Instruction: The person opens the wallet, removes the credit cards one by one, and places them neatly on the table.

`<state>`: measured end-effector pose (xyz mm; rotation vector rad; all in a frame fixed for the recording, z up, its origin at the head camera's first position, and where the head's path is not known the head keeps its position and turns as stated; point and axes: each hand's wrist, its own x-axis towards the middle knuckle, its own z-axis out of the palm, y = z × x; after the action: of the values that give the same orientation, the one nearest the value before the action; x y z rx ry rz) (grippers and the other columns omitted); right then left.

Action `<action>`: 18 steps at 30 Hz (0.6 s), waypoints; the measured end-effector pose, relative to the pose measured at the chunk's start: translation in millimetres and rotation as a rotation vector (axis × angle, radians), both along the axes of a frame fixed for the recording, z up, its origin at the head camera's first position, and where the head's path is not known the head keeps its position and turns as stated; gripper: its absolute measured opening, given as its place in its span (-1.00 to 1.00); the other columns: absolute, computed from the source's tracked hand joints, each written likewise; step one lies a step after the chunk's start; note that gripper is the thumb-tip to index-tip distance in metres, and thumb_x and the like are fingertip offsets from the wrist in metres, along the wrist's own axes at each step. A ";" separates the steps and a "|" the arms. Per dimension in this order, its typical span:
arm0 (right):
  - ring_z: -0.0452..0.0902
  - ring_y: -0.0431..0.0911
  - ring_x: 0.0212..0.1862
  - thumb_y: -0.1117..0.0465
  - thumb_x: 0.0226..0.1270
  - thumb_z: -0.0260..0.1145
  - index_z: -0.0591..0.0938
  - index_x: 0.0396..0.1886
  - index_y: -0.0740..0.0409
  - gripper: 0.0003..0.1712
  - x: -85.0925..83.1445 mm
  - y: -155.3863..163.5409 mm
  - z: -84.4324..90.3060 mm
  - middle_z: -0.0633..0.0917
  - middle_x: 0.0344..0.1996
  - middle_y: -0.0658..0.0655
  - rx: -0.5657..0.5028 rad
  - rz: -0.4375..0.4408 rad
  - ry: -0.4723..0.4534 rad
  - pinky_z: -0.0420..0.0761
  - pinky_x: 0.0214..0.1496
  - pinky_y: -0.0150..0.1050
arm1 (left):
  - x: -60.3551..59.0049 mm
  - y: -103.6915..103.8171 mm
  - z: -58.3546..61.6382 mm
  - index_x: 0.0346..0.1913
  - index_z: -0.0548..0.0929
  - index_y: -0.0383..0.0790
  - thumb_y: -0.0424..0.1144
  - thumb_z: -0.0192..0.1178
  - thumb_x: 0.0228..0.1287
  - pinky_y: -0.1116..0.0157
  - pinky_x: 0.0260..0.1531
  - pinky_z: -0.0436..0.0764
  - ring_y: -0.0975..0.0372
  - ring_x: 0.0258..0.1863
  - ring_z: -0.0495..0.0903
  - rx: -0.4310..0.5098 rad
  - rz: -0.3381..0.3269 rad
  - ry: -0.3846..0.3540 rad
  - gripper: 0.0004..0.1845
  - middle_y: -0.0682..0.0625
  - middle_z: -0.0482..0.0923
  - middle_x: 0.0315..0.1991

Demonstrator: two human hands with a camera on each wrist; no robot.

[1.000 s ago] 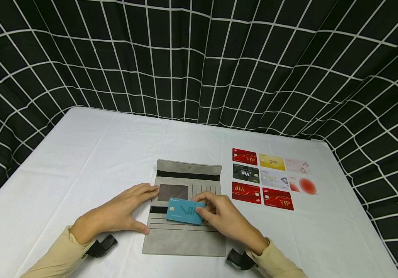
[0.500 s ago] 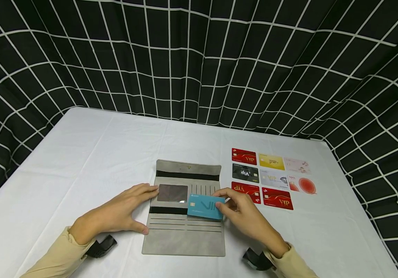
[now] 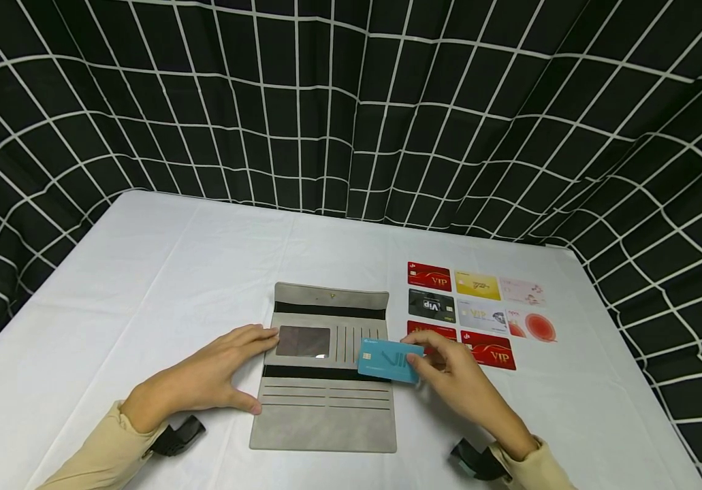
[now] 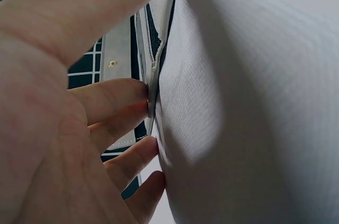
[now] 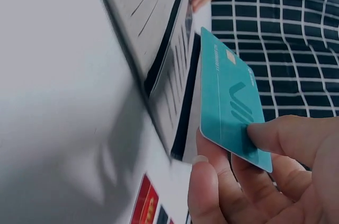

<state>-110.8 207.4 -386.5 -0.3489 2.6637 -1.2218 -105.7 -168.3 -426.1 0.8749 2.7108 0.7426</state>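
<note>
Right hand pinches the teal card by its right end, thumb on one face and fingers on the other, and holds it just above the right edge of the open grey wallet, partly over the table. The right wrist view shows the card tilted on its long edge, with the fingertips covering only one corner, so the grip looks light. Left hand lies flat with straight fingers at the left edge of the wallet and presses it against the white tablecloth; the left wrist view shows these fingers touching the wallet's rim. To do this step well, I think the card should be kept level and carried low, with the pinch firm enough that it does not turn, while the left hand keeps the wallet from sliding. To the right of the wallet lie 8 other cards in 3 rows: a red one, a yellow one and a pale pink one at the back, a black one, a silver one and a white card with a red circle in the middle, and 2 red ones in front, one of them partly hidden behind the fingers. These front cards lie near the hand and could be pushed by the knuckles or the sleeve. A black curtain with white grid lines closes the scene behind.
</note>
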 end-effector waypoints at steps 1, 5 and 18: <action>0.54 -0.20 -0.43 0.27 0.35 0.33 0.66 0.02 0.06 -0.74 0.4 2.2 -0.1 0.66 -0.36 0.06 0.007 -0.008 0.009 0.52 -0.37 -0.41 | 0.0 0.1 0.1 0.43 0.36 -0.31 0.21 0.49 -0.12 -0.18 0.38 0.29 -0.10 0.44 0.26 0.000 0.000 0.000 0.07 -0.13 0.29 0.46; 0.45 -0.24 -0.48 0.28 0.33 0.34 0.67 0.02 0.05 -0.72 1.7 10.5 -0.9 0.51 -0.52 0.02 0.029 -0.032 0.051 0.43 -0.43 -0.41 | 0.2 0.2 0.9 0.42 0.37 -0.32 0.20 0.49 -0.12 -0.18 0.38 0.29 -0.10 0.44 0.26 -0.001 0.001 -0.001 0.07 -0.14 0.29 0.46; 0.45 -0.26 -0.47 0.30 0.35 0.31 0.66 0.00 0.05 -0.75 4.5 38.1 0.7 0.56 -0.45 0.01 0.045 -0.059 0.128 0.48 -0.40 -0.40 | -0.3 0.1 0.7 0.42 0.37 -0.32 0.22 0.47 -0.12 -0.16 0.38 0.30 -0.08 0.44 0.27 0.001 -0.006 0.010 0.07 -0.12 0.30 0.45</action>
<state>-106.3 245.6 -385.8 -0.3554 2.8241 -1.1916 -106.0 -168.2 -425.4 0.8891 2.7159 0.7402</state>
